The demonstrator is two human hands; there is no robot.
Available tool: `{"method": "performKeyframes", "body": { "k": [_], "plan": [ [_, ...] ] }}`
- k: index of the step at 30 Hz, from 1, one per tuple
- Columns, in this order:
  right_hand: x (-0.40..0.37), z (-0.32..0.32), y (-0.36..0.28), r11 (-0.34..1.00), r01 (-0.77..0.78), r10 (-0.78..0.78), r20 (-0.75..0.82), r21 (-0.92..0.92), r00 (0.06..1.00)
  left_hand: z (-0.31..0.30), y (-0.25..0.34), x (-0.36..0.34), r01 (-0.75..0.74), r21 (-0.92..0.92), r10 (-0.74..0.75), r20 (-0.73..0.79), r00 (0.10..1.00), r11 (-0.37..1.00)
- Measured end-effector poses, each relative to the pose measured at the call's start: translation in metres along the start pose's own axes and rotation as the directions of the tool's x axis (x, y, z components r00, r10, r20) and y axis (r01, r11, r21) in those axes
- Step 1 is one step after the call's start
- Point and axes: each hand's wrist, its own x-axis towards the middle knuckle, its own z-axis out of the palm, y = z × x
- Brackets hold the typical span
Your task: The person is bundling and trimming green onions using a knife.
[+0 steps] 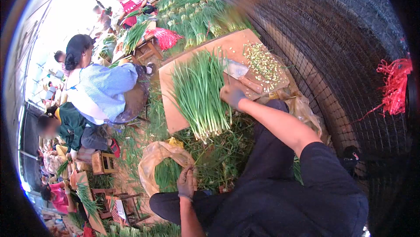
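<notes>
Leaf-strewn ground stretches under a black net wall (332, 31). Nearest, the left hand (186, 182) has its fingers pressed together on the rim of one yellowish plastic bag (151, 160). The bag lies open on the ground with a small bunch of greens inside.

Further out, the right hand (232, 94) rests knuckles-up at the edge of one thick pile of green onions (199, 92). Its fingers are curled under, and I cannot tell if they grip anything. The pile lies across one wooden board (168, 81), roots toward the person. One cleaver (236, 69) lies just beyond the right hand, beside one heap of chopped bits (262, 64).

Left of the board are two low wooden stools (103, 162). Two people sit there, one in a blue checked shirt (107, 86). More green onion heaps (197, 16) lie beyond.
</notes>
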Motion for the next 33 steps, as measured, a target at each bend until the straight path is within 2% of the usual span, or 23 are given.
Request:
{"method": "performKeyframes", "body": {
  "k": [1, 3, 4, 6, 7, 9, 10, 11, 12, 13, 14, 15, 17, 18, 19, 20, 22, 24, 28, 30, 31, 32, 33],
  "plan": [
    [0.010, -0.013, -0.005, 0.970, -0.026, 0.026, 0.007, 0.240, 1.000, -0.001, -0.006, 0.000, -0.074, 0.064, 0.075, -0.002, 0.997, 0.995],
    [0.043, -0.015, 0.019, 0.665, -0.145, 0.173, 0.038, 0.732, 0.984, -0.003, -0.016, -0.001, -0.060, 0.035, 0.060, -0.002, 0.998, 0.998],
    [0.047, -0.034, 0.009, 0.667, -0.144, 0.174, 0.035, 0.731, 0.984, -0.002, -0.017, 0.000, -0.056, 0.008, 0.056, -0.002, 0.998, 0.998],
    [0.043, -0.078, -0.013, 0.366, -0.170, 0.129, 0.131, 0.915, 0.983, -0.002, -0.015, -0.003, -0.074, 0.029, 0.073, 0.016, 0.997, 0.997],
    [0.033, -0.103, -0.029, 0.367, -0.168, 0.132, 0.127, 0.915, 0.983, -0.002, -0.012, -0.004, -0.090, 0.049, 0.089, 0.029, 0.996, 0.995],
    [0.015, -0.151, -0.050, 0.234, -0.142, -0.027, 0.152, 0.962, 0.988, -0.001, -0.008, -0.006, -0.067, 0.018, 0.067, 0.032, 0.997, 0.998],
    [0.013, -0.169, -0.040, 0.239, -0.137, -0.028, 0.148, 0.961, 0.989, 0.000, -0.006, -0.006, -0.044, -0.014, 0.045, 0.030, 0.999, 0.999],
    [0.010, -0.190, -0.025, 0.616, -0.163, 0.087, 0.140, 0.771, 0.986, 0.000, -0.004, -0.006, -0.047, -0.018, 0.047, 0.033, 0.998, 0.999],
    [0.005, -0.202, -0.014, 0.874, -0.209, 0.191, 0.086, 0.439, 0.978, 0.000, -0.002, -0.007, -0.066, 0.000, 0.066, 0.033, 0.997, 0.998],
    [-0.001, -0.199, -0.003, 0.874, -0.214, 0.197, 0.084, 0.435, 0.977, 0.001, -0.002, -0.008, -0.084, 0.018, 0.084, 0.035, 0.996, 0.996],
    [-0.013, -0.188, 0.010, 1.000, 0.026, -0.027, -0.169, -0.006, 0.985, 0.001, -0.004, -0.008, -0.081, 0.016, 0.080, 0.044, 0.996, 0.997],
    [-0.026, -0.179, 0.018, 0.858, 0.169, -0.335, -0.278, -0.486, 0.901, 0.002, -0.007, -0.006, -0.093, -0.028, 0.094, 0.038, 0.995, 0.995],
    [-0.058, -0.157, -0.025, 0.973, 0.133, -0.161, -0.138, -0.189, 0.977, 0.003, -0.012, -0.008, -0.091, -0.071, 0.093, 0.030, 0.995, 0.993],
    [-0.070, -0.137, -0.017, 0.991, 0.026, -0.025, 0.011, -0.130, 1.000, 0.004, -0.010, -0.008, -0.071, -0.057, 0.073, 0.043, 0.996, 0.996],
    [-0.079, -0.114, -0.012, 0.970, 0.160, -0.150, 0.071, -0.183, 0.986, 0.007, -0.006, -0.005, -0.058, -0.045, 0.060, 0.052, 0.997, 0.997],
    [-0.099, -0.113, -0.048, 0.949, 0.087, -0.015, 0.232, -0.303, 0.973, 0.009, -0.002, -0.005, -0.054, -0.044, 0.056, 0.054, 0.997, 0.998],
    [-0.101, -0.081, -0.048, 0.934, 0.056, 0.098, 0.405, -0.352, 0.909, 0.011, 0.007, -0.007, -0.059, -0.040, 0.062, 0.075, 0.995, 0.997],
    [-0.100, -0.057, -0.044, 0.952, -0.146, 0.245, 0.389, -0.267, 0.888, 0.010, 0.004, -0.006, -0.053, -0.023, 0.055, 0.070, 0.996, 0.998],
    [-0.107, -0.020, -0.026, 0.966, -0.194, 0.225, 0.183, -0.173, 0.957, 0.008, -0.002, -0.005, -0.076, -0.029, 0.077, 0.051, 0.996, 0.997],
    [-0.109, -0.022, -0.028, 0.908, -0.395, 0.380, 0.126, 0.136, 0.916, 0.004, -0.004, -0.005, -0.062, -0.031, 0.063, 0.045, 0.997, 0.998],
    [-0.113, -0.030, -0.040, 0.784, -0.505, 0.446, 0.239, 0.361, 0.862, 0.002, -0.005, -0.006, -0.047, -0.028, 0.048, 0.044, 0.998, 0.999],
    [-0.112, -0.022, -0.034, 0.784, -0.507, 0.447, 0.242, 0.357, 0.861, 0.001, -0.008, -0.006, -0.043, -0.030, 0.044, 0.042, 0.998, 0.999],
    [-0.110, -0.016, -0.033, 0.738, -0.451, 0.409, 0.199, 0.502, 0.891, 0.000, -0.008, -0.006, -0.043, -0.038, 0.045, 0.042, 0.998, 0.998]
  ]
}}
